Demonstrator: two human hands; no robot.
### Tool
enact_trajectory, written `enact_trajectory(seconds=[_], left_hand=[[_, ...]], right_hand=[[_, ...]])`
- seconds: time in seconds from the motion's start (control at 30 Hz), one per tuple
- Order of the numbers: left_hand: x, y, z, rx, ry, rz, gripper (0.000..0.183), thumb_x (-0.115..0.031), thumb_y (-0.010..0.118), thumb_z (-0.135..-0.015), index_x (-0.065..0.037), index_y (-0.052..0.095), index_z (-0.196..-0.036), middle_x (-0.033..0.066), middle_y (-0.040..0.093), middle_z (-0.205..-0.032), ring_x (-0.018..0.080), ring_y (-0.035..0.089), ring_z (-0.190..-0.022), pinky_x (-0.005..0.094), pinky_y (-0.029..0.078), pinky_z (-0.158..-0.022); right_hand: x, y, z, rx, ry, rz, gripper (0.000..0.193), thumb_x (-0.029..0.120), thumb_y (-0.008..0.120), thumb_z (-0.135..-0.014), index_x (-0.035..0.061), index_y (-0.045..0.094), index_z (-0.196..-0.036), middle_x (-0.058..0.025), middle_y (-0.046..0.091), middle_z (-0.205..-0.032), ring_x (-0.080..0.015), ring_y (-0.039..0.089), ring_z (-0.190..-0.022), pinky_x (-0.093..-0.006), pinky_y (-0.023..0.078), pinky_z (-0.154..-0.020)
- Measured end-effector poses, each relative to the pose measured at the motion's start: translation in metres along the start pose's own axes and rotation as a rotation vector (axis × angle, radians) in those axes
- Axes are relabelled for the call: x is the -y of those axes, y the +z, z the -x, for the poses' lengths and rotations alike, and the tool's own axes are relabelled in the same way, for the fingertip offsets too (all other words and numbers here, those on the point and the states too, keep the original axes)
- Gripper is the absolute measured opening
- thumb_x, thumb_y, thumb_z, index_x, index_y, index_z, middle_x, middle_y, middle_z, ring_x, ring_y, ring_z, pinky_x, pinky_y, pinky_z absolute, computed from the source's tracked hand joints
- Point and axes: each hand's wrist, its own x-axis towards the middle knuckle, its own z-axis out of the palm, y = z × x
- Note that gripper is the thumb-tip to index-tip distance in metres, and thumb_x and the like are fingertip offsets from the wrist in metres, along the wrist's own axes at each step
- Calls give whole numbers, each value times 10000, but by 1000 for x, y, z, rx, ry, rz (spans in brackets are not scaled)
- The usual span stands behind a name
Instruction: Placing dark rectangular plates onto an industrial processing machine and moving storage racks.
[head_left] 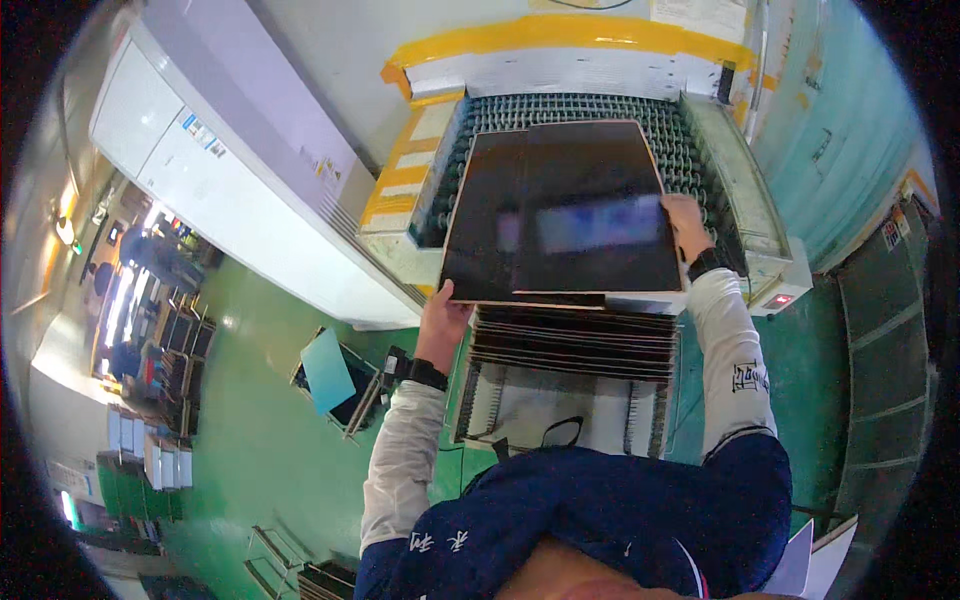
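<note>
Two dark, glossy flat panels with thin pale edges lie side by side, seemingly overlapping a little, over the roller conveyor (560, 107). My left hand (440, 327) grips the near left corner of the left panel (487, 215). The right panel (598, 215) reflects a bright patch, and my right hand (687, 228) holds it by its right edge. Fingers of both hands are partly hidden beneath the panels. Just below, close to my body, a slotted rack (480, 405) holds several similar dark panels (570, 343) standing in a row.
The conveyor has a taped left side wall (400, 190) and a pale right side wall (735, 175). A tall white cabinet (250, 190) stands at the left. A small cart with a light-blue sheet (328, 371) is on the green floor. Dark framed panels (885, 330) line the right.
</note>
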Motion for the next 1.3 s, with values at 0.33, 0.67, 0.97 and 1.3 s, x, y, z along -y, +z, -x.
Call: enact_trajectory(seconds=[0.33, 0.67, 0.97, 1.3], left_hand=[[-41, 6, -69, -294, 153, -534, 429, -223, 646, -888, -64, 497, -1257, 150, 608, -1156, 275, 605, -1012, 405, 483, -887], [19, 69, -61, -2, 704, -2052, 675, -494, 645, -825, -142, 478, -1376, 200, 397, -1440, 430, 343, -1315, 535, 265, -1075], [20, 80, -124, -8, 570, -2149, 661, -573, 582, -835, -228, 473, -1388, 164, 310, -1506, 453, 240, -1369, 615, 221, -1067], [9, 94, -185, -5, 525, -2165, 699, -608, 599, -794, -231, 488, -1372, 163, 328, -1498, 442, 280, -1358, 616, 245, -1053]], right_hand=[[96, 8, 67, -194, 99, 559, 405, 240, 696, -790, 86, 643, -1161, -169, 559, -1291, -372, 508, -1194, -450, 415, -979], [100, 32, 86, -11, 27, 659, 555, 341, 679, -827, 113, 525, -1310, -150, 445, -1414, -364, 372, -1321, -511, 281, -1078], [85, 41, 49, 19, 60, 653, 539, 327, 666, -838, 106, 526, -1309, -144, 444, -1420, -343, 369, -1335, -498, 258, -1092], [67, 48, 13, -19, 73, 666, 459, 316, 663, -836, 117, 568, -1238, -134, 484, -1378, -342, 404, -1300, -493, 289, -1067]])
